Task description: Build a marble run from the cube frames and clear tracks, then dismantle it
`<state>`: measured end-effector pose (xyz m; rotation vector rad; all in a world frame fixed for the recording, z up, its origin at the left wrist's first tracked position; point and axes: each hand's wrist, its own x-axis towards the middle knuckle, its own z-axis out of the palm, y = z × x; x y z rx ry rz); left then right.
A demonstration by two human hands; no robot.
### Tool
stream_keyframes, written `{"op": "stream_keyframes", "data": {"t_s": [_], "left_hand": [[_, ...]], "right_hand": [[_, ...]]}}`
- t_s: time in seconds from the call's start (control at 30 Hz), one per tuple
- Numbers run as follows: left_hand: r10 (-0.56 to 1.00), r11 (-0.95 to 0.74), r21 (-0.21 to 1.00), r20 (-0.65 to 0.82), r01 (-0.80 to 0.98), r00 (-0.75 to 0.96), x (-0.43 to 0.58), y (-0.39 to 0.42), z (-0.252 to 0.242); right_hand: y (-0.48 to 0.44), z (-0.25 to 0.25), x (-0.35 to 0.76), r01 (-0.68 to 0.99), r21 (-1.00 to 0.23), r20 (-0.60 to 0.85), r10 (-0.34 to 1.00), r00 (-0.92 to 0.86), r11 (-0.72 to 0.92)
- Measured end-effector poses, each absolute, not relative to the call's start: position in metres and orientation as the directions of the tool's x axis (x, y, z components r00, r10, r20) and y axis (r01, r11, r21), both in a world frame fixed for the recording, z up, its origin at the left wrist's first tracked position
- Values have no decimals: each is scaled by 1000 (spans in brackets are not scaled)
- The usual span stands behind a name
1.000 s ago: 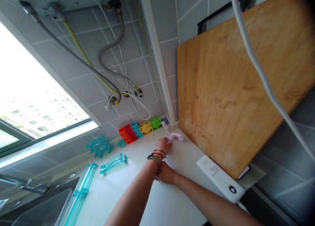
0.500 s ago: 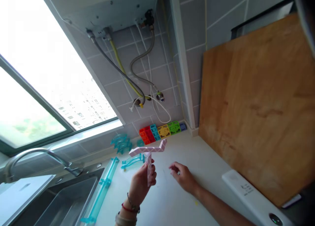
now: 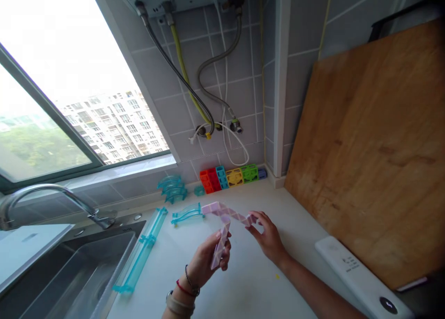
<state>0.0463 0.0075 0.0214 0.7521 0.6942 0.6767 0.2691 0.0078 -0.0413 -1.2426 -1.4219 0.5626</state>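
A pink-and-white snake puzzle (image 3: pixel 232 213), made of wedge segments and bent into a branching shape, is held above the white countertop (image 3: pixel 250 286). My left hand (image 3: pixel 208 254) is closed around its lower arm, which slants up from my palm. At the right end of the upper arm, my right hand (image 3: pixel 270 239) pinches the last segments between thumb and fingers. Just behind the puzzle's left end lies a curved, clear turquoise plastic piece (image 3: pixel 187 214).
Long turquoise track pieces (image 3: pixel 141 256) lie beside the sink (image 3: pixel 90 268) and its faucet (image 3: pixel 52 188). More turquoise arcs (image 3: pixel 173 189) and a row of coloured plastic blocks (image 3: pixel 234 177) line the wall. A wooden board (image 3: pixel 365 156) and white device (image 3: pixel 361 277) stand at right.
My right hand has moved to the puzzle's right end and gripped it. The puzzle's upper arm has turned and now slopes down to the right. The camera view has tilted downward.
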Motion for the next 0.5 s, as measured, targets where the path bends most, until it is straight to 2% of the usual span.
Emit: {"op": "stream_keyframes", "data": {"t_s": [0.13, 0.2, 0.3, 0.37, 0.43, 0.5], "left_hand": [[755, 470, 819, -179, -330, 631, 54, 18, 17], [798, 375, 865, -119, -333, 591, 55, 25, 7], [891, 90, 985, -15, -145, 454, 57, 29, -14], [906, -83, 996, 60, 38, 420, 58, 28, -25], [908, -159, 979, 94, 131, 408, 60, 24, -30], [904, -172, 976, 103, 132, 415, 61, 20, -30]], "right_hand": [[11, -44, 265, 172, -962, 244, 952, 186, 212], [12, -45, 262, 55, -987, 157, 975, 160, 150], [13, -45, 260, -62, -994, 85, 989, 123, 93], [11, -44, 258, -121, -989, 72, 995, 72, 80], [7, -40, 256, -182, -982, 59, 998, -5, 57], [1, -35, 253, -222, -975, 42, 992, -118, 15]]}}
